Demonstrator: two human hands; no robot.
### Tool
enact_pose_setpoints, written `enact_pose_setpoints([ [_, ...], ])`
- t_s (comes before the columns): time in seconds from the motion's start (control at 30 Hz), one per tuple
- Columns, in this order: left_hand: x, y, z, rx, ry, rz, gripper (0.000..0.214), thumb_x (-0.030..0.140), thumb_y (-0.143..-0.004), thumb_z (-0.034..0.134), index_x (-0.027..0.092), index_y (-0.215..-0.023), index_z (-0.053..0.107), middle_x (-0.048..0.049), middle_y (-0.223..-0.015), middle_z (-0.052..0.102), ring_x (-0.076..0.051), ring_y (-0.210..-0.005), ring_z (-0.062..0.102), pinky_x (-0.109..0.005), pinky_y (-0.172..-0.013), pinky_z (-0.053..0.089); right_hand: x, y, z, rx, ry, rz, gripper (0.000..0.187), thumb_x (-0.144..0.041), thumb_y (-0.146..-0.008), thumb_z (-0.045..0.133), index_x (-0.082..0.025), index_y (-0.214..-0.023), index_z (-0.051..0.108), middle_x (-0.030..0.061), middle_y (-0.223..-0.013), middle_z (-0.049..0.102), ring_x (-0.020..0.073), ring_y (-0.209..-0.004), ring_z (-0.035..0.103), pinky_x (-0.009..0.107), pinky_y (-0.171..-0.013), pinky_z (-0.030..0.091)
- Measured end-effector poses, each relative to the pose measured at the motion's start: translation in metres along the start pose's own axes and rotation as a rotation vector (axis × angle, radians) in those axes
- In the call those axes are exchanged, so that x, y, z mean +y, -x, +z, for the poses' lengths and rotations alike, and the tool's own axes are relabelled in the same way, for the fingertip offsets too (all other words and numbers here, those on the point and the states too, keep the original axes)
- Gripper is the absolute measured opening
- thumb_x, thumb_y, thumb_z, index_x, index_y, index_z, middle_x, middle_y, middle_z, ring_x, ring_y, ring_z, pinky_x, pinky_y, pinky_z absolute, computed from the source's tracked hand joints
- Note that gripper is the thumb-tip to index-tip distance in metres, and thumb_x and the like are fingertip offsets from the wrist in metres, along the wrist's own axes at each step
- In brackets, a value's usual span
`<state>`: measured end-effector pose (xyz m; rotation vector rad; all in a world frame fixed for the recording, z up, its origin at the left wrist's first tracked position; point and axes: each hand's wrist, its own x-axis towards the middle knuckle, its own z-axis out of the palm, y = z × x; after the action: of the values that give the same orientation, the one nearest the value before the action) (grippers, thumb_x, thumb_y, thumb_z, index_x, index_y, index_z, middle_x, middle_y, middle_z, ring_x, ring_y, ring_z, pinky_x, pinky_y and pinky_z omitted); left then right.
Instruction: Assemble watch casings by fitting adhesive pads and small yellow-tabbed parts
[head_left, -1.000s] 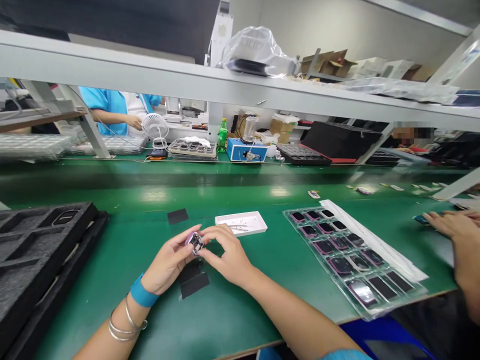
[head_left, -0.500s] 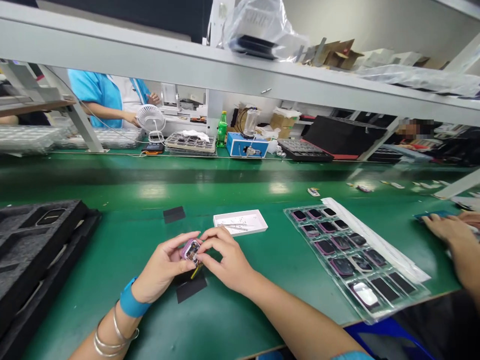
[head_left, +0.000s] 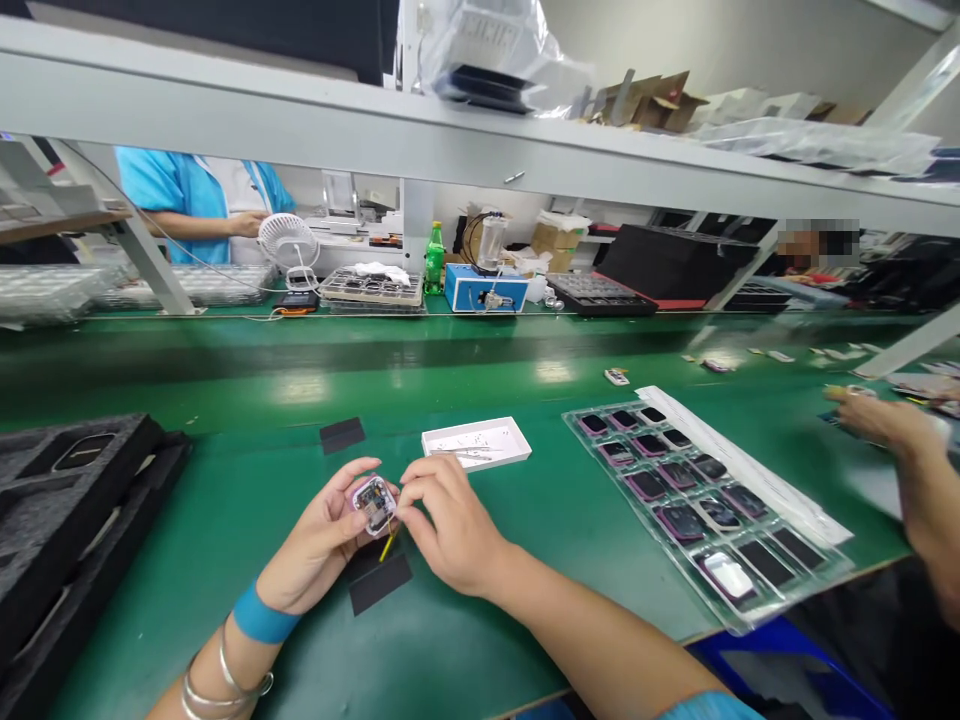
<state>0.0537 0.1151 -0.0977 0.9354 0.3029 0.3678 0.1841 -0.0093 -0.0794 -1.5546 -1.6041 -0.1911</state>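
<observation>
Across the green counter, left of a plastic tray of screens and nearer than the white box, an opened watch is clamped in the grip of the left hand; the right hand has fingertips together at its right edge, pinching what I can't tell.

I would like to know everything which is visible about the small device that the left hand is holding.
The small device is a rounded square with a pale, purplish rim; its material is unclear. The open face shows dark and light electronic parts inside. It is tilted, that face toward the camera, above the green table. The left hand grips it, and fingertips of the right hand are at its right edge. A yellow strip shows just below; whether it is attached, I cannot tell.
</observation>
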Motion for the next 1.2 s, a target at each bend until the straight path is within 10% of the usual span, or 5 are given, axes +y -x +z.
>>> enact_pose_setpoints([
  [0.23, 0.0, -0.001, -0.004, -0.027, 0.089, -0.021, 0.054, 0.028, -0.057, 0.082, 0.026, -0.107, 0.06, -0.0047, -0.092, 0.066, -0.021, -0.086, 0.064, -0.033, -0.078, 0.054, 0.047, -0.01, -0.028, -0.009, 0.375, 0.383, 0.02, -0.003, -0.077, 0.047, -0.018, -0.074, 0.06, 0.0084, -0.077, 0.064, 0.0236, -0.08, 0.056, 0.04, -0.08, 0.041],
  [0.43, -0.001, -0.001, -0.005, -0.033, 0.028, -0.005, 0.05, 0.027, -0.058, 0.081, 0.026, -0.103, 0.06, -0.004, -0.094, 0.067, -0.019, -0.085, 0.064, -0.027, -0.075, 0.053, 0.013, -0.004, 0.0, -0.036, -0.321, 0.401, 0.013, -0.015, -0.078, 0.054, -0.021, -0.084, 0.064, -0.0011, -0.083, 0.068, 0.0136, -0.078, 0.063, 0.026, -0.074, 0.048],
  [0.6, 0.0, -0.001, 0.0, -0.039, -0.05, 0.041, 0.048, 0.024, -0.056, 0.083, 0.023, -0.098, 0.06, -0.0035, -0.089, 0.067, -0.016, -0.075, 0.064, -0.023, -0.068, 0.051, -0.004, 0.002, 0.009, 0.052, -0.433, 0.467, 0.006, -0.019, -0.075, 0.059, -0.018, -0.077, 0.064, 0.0001, -0.078, 0.068, 0.0136, -0.074, 0.063, 0.025, -0.073, 0.049],
  [1.1, -0.011, -0.006, 0.001, 0.044, -0.184, 0.158, 0.046, 0.018, -0.057, 0.082, 0.021, -0.097, 0.059, -0.003, -0.091, 0.066, -0.013, -0.085, 0.06, -0.019, -0.075, 0.048, 0.004, 0.009, 0.022, 0.079, 0.064, 0.064, 0.014, -0.011, -0.083, 0.05, -0.019, -0.075, 0.059, 0.0021, -0.081, 0.069, 0.0142, -0.074, 0.062, 0.041, -0.097, 0.037],
  [1.2, -0.006, -0.006, 0.001, 0.059, -0.145, 0.143, 0.047, 0.021, -0.059, 0.081, 0.022, -0.1, 0.057, -0.0026, -0.091, 0.066, -0.013, -0.083, 0.061, -0.019, -0.074, 0.049, 0.005, 0.007, 0.022, 0.026, -0.139, 0.204, 0.008, -0.016, -0.085, 0.051, -0.019, -0.084, 0.058, 0.0045, -0.09, 0.067, 0.0167, -0.087, 0.061, 0.042, -0.096, 0.039],
])
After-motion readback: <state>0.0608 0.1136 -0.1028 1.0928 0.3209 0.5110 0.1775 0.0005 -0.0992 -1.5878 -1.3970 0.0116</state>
